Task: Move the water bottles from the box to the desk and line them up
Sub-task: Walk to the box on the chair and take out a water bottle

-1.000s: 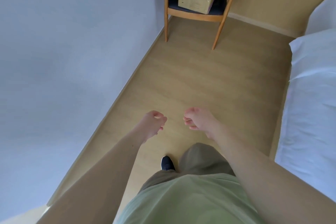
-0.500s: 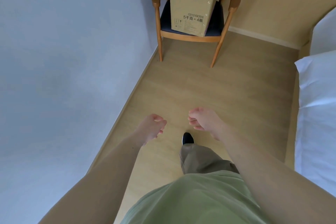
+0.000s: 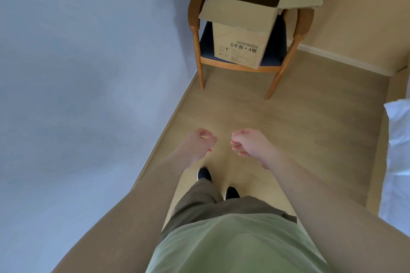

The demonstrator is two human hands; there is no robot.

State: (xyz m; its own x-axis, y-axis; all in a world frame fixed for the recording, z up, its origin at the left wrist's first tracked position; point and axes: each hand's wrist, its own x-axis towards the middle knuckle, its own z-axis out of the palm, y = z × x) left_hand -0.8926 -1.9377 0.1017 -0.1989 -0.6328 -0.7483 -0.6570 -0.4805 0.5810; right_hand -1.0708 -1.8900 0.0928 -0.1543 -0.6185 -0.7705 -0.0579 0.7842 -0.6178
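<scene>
An open cardboard box (image 3: 240, 42) with its flaps folded out stands on the blue seat of a wooden chair (image 3: 197, 29) at the far end of the floor. Its inside is in shadow and no water bottles show. My left hand (image 3: 197, 143) and my right hand (image 3: 248, 143) hang side by side in front of me, well short of the box. Both have loosely curled fingers and hold nothing. No desk is in view.
A pale blue wall (image 3: 77, 95) runs along the left. A bed with white bedding (image 3: 397, 162) lies at the right edge. A strip of wooden floor (image 3: 277, 128) runs between them to the chair. My dark shoes (image 3: 205, 174) show below my hands.
The view has moved closer to the chair and tilted up, so the box's open top now shows. My feet have stepped forward. Both hands stay curled and empty.
</scene>
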